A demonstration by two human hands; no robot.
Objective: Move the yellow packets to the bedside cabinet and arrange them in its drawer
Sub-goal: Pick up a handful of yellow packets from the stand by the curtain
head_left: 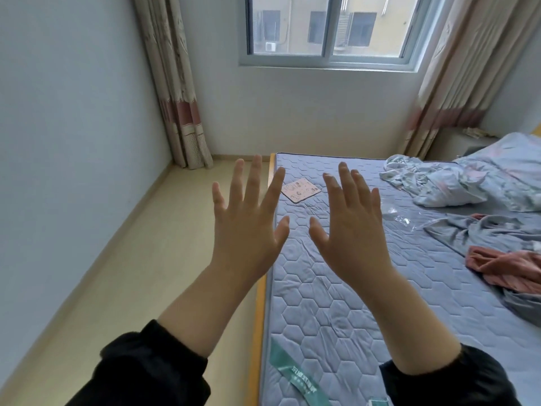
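Bedroom with a bare quilted mattress [336, 288]; both hands are raised above its near edge.
Left hand [248, 224] and right hand [351, 230] are spread wide and hold nothing. No yellow packets are identifiable, and the likely hazard is overlooking some beneath the crumpled bedding [483, 177] at far right. Count: two hands, one pink card [300, 189], one clear plastic wrapper [404, 215], one window [330, 27].

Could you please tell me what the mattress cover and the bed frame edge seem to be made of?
Mattress cover: matte blue-grey quilted fabric, shown by stitched hexagons and creases. Bed frame edge: smooth orange-tan, probably wood or laminate; no grain visible.
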